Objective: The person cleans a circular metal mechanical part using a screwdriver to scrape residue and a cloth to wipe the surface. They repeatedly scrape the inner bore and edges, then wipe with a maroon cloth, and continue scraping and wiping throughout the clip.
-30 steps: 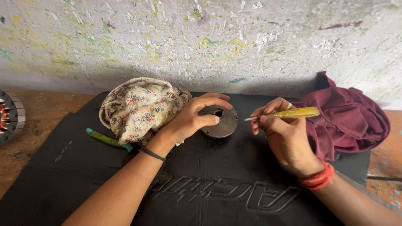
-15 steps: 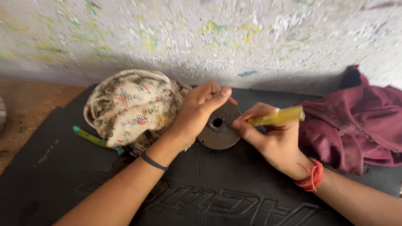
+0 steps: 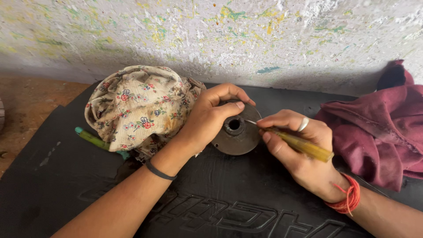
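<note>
Round metal disc (image 3: 237, 137) with a hole in its middle lay flat on the black mat (image 3: 229, 207), close to the mat's far edge and the paint-speckled wall (image 3: 211, 39). The left hand (image 3: 210, 117) was curled over the disc's left rim, fingers bent over the top edge, holding it down. The right hand (image 3: 296, 150) was closed around a screwdriver with a yellow see-through handle (image 3: 304, 146), and its thin metal tip touched the raised ring around the hole.

A flowery cloth bundle (image 3: 139, 105) sat just beside the left hand, touching the wrist side. A green pen (image 3: 94, 140) poked out from under the bundle. A dark red cloth (image 3: 379, 128) lay near the right hand, over the mat's right edge. The near part of the mat, between the two arms, was bare. Brown floor (image 3: 31, 97) showed past the mat's left edge.
</note>
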